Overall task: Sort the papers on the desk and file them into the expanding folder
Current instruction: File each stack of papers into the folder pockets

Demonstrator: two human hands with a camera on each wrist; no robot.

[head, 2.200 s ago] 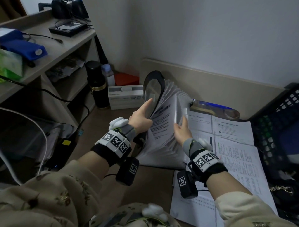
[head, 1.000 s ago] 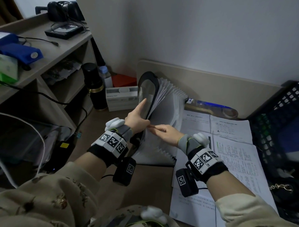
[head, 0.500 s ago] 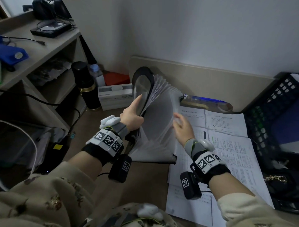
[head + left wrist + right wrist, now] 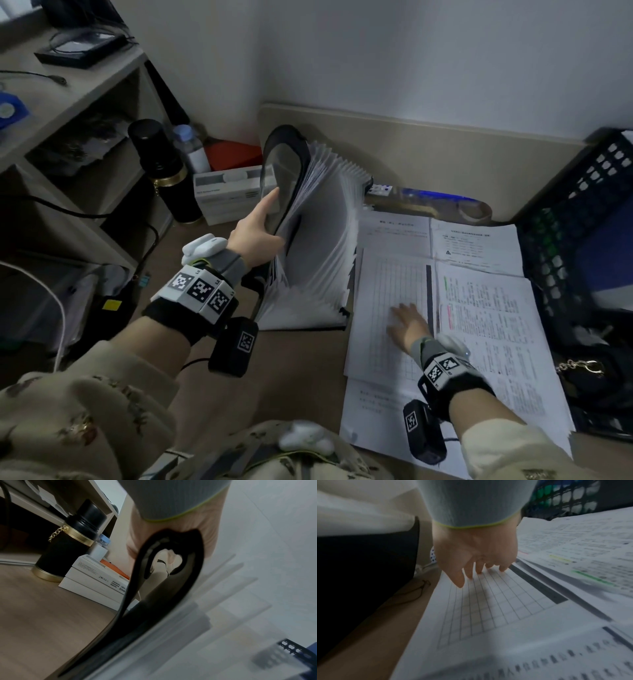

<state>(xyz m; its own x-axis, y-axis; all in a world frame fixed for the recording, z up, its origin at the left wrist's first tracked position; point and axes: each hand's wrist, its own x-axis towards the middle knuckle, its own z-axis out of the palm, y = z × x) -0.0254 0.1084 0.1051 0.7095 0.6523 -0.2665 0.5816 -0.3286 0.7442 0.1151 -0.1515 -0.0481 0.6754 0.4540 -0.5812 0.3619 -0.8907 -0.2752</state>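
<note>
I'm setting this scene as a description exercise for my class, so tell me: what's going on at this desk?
A person is filing papers. The left hand grips the front cover of an upright expanding folder, holding its pockets fanned open. The right hand reaches with straight fingers over a gridded sheet lying flat beside the folder, seemingly about to pick it up. Several more printed sheets lie spread on the desk, not yet filed.
</note>
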